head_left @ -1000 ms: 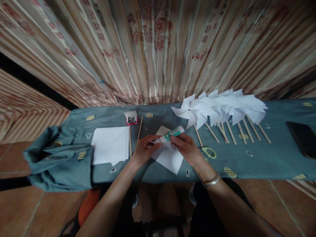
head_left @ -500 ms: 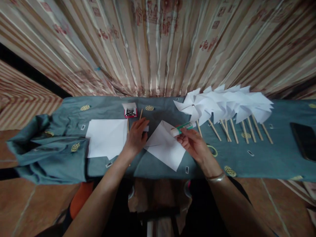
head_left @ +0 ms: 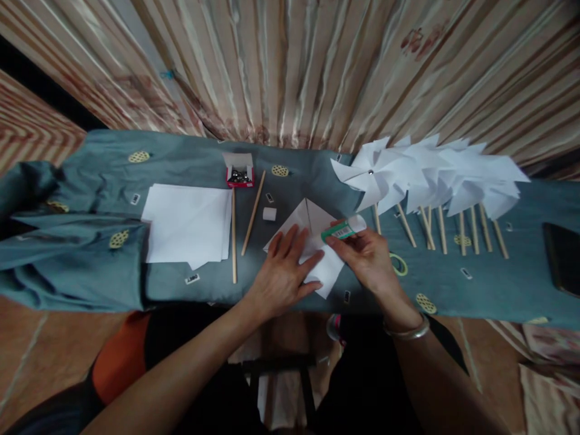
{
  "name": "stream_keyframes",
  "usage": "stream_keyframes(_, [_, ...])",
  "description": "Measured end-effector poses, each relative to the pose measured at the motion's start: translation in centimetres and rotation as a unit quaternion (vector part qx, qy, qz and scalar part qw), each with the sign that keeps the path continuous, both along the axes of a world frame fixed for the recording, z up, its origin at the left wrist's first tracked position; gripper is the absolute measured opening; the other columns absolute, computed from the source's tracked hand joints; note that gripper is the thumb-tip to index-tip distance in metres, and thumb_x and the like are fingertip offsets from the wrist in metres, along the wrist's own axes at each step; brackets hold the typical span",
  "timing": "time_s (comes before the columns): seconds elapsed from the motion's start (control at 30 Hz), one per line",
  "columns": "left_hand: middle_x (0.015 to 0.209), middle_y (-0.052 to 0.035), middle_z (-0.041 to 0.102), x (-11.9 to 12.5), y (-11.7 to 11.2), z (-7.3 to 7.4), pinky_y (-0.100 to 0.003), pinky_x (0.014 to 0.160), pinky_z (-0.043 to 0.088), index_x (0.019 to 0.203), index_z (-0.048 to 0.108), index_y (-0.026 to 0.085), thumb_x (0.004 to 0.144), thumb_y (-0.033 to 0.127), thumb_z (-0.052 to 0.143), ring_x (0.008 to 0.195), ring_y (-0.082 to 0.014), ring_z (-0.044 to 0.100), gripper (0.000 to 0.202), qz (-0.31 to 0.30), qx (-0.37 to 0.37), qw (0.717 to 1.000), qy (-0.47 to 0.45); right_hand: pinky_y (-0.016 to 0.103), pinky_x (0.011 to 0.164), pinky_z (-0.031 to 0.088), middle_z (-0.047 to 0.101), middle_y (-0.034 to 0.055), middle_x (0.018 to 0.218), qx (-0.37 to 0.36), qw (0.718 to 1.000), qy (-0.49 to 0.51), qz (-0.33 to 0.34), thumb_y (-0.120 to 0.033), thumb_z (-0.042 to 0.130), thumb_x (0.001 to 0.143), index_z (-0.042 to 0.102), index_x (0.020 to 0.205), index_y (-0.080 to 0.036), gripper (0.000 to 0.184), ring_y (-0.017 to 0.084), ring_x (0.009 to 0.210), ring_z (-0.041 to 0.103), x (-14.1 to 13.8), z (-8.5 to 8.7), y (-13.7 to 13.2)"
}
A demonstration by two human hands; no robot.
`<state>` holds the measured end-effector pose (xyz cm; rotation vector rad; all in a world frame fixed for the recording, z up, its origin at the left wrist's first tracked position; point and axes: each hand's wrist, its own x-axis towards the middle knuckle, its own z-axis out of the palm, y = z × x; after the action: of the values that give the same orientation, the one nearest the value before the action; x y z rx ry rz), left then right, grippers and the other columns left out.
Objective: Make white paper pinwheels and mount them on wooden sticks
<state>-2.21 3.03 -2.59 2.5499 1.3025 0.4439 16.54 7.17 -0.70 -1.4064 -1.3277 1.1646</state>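
Observation:
My left hand (head_left: 285, 269) lies flat with spread fingers on a square sheet of white paper (head_left: 321, 214), which is turned cornerwise and has slits or creases running in from its corners. A glue stick (head_left: 343, 229) with a green label is held in my right hand (head_left: 369, 257), tilted over the right part of that paper. Whether its tip touches the paper is hard to see. The white cap (head_left: 269, 214) rests on the cloth beyond my left hand. Two wooden sticks (head_left: 252, 214) (head_left: 234, 235) lie to the left of the cap.
A stack of white paper (head_left: 188, 223) lies at the left. Behind it stands an open red box (head_left: 240, 175) of metal pins. Overlapping paper pinwheels (head_left: 385, 172) on sticks fill the back right. A roll of tape (head_left: 399, 264) and a dark phone (head_left: 562, 257) lie on the right.
My left hand has let go of the glue cap, leaving it on the cloth, and has come down onto the paper. The glue stick has shifted slightly right. The view has tilted.

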Motion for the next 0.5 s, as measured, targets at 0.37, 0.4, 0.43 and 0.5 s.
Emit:
stream_keyframes(0.37, [0.155,-0.0144,0.033,0.08,0.06,-0.04,-0.06,0.113,0.026,0.136,0.051,0.028,0.086,0.058,0.055,0.145,-0.0387,0.023,0.058,0.005,-0.004,1.0,0.012,0.038,0.078,0.054,0.073,0.0052,0.088,0.039,0.988,-0.146,0.026,-0.038,0.071,0.077,0.067,0.094,-0.02,0.026,0.021,0.078,0.068,0.02,0.41,-0.54])
stream_keyframes(0.4, [0.155,-0.0142,0.033,0.09,0.07,-0.07,-0.06,0.112,0.026,0.136,0.051,0.028,0.086,0.058,0.055,0.145,-0.0387,0.023,0.059,0.005,-0.003,1.0,0.012,0.038,0.078,0.054,0.073,0.0053,0.089,0.039,0.987,-0.152,0.027,-0.038,0.071,0.077,0.067,0.095,-0.02,0.026,0.022,0.078,0.068,0.04,0.38,-0.56])
stream_keyframes(0.43, [0.155,-0.014,0.033,0.1,0.08,-0.08,-0.06,0.112,0.027,0.136,0.051,0.029,0.086,0.058,0.055,0.145,-0.0388,0.023,0.059,0.006,-0.002,1.0,0.012,0.038,0.078,0.054,0.073,0.0054,0.089,0.039,0.986,-0.159,0.029,-0.039,0.07,0.077,0.067,0.095,-0.02,0.026,0.022,0.079,0.068,0.08,0.34,-0.58])
stream_keyframes(0.5, [0.155,-0.0137,0.034,0.1,0.1,-0.09,-0.06,0.112,0.027,0.136,0.051,0.029,0.086,0.058,0.055,0.145,-0.0389,0.023,0.059,0.006,-0.002,1.0,0.012,0.039,0.078,0.054,0.073,0.0055,0.091,0.042,0.983,-0.176,0.033,-0.039,0.07,0.078,0.067,0.096,-0.02,0.026,0.022,0.08,0.068,0.16,0.3,-0.63])
